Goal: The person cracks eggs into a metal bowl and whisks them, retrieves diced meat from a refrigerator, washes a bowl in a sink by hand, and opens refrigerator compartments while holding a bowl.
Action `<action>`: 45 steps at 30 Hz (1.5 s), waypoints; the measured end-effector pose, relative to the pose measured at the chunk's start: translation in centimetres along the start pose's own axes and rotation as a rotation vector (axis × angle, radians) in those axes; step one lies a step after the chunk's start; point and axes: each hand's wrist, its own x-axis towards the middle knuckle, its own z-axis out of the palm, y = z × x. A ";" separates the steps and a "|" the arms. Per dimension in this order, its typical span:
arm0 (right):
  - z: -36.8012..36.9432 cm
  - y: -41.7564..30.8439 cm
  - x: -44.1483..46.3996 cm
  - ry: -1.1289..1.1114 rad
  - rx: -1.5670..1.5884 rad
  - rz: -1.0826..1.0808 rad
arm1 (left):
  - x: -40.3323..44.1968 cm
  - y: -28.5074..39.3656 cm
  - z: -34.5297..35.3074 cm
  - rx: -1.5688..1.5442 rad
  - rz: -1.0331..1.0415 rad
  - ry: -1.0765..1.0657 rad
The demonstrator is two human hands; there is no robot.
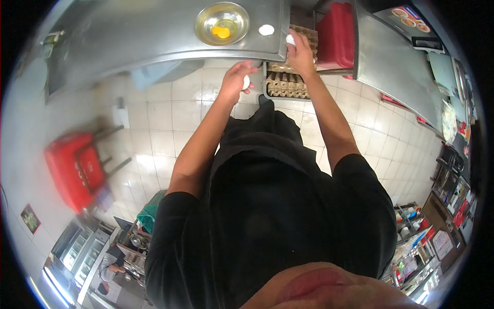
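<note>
My left hand [235, 81] is curled around a white egg [246, 82], just off the counter's front edge. Near the counter's right corner, my right hand [300, 53] pinches another white egg [290, 39] between thumb and fingers, above stacked cardboard egg trays [288, 85]. On the steel counter [144, 31] stands a metal bowl [203, 26] with yellow yolk [221, 32] and clear egg white in it. A white piece that looks like eggshell [266, 30] lies on the counter to the right of the bowl.
A red plastic stool [77, 167] is at the left on the tiled floor [170, 116]. Another red plastic item [337, 36] stands behind the egg trays. A second steel counter [396, 67] runs along the right. Another person [109, 268] is far off at lower left.
</note>
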 end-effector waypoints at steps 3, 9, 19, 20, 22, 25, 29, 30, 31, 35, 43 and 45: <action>0.3 -0.7 1.4 0.176 0.374 0.161 | -1.4 -1.2 -1.2 -0.031 -0.040 0.032; 2.1 -8.3 7.1 -0.189 0.707 0.371 | -2.8 -2.7 -3.6 -0.129 -0.039 0.087; 8.2 -16.3 13.6 -0.570 -0.299 -0.041 | -5.8 -3.5 -6.2 -0.246 0.035 0.147; 8.2 -16.9 13.9 -0.584 -0.344 -0.065 | -6.1 -3.9 -6.4 -0.258 0.035 0.153; 8.0 -17.8 14.5 -0.606 -0.435 -0.106 | -6.5 -4.4 -7.0 -0.287 0.039 0.158; 6.8 -20.2 14.8 -0.506 -0.397 -0.111 | -6.6 -4.9 -7.7 -0.297 0.030 0.155; 5.5 -20.9 15.7 -0.437 -0.151 0.040 | -5.8 -5.1 -8.1 -0.328 0.026 0.111; 4.7 -20.7 15.5 -0.390 -0.073 0.079 | -5.8 -4.8 -8.1 -0.331 0.031 0.103; 4.0 -20.3 15.6 -0.340 0.006 0.119 | -5.7 -4.4 -8.1 -0.333 0.035 0.097; 3.1 -14.0 12.1 -0.327 -0.152 0.187 | -5.0 -3.6 -8.3 -0.357 0.053 0.085; 0.0 -13.6 3.5 -0.288 -0.138 0.070 | -1.8 -1.5 -6.6 -0.454 0.054 0.045; 0.0 -15.4 0.6 -0.418 0.051 0.087 | -0.5 -1.0 -5.1 -0.504 0.073 -0.014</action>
